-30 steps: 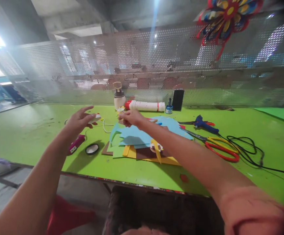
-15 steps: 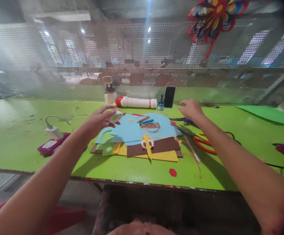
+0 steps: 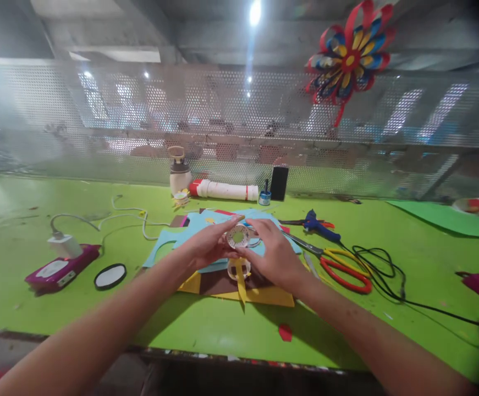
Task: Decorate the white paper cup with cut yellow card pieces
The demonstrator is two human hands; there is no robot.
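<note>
Both of my hands meet over the middle of the green table. My left hand and my right hand pinch a small white tape roll between their fingertips, its open centre facing me. Under them lies a stack of coloured paper sheets, light blue, brown and yellow. A second small tape ring with a yellow strip rests on the brown sheet just below the held roll.
Red-and-yellow scissors, a blue glue gun and a black cable lie to the right. A magenta device with a white charger and a black round lid lie left. Bottles and a white tube stand by the mesh wall.
My right hand came back from the scissors side to the middle. My left hand brought the tape roll in, and both hands now hold it together. The view shifted right.
</note>
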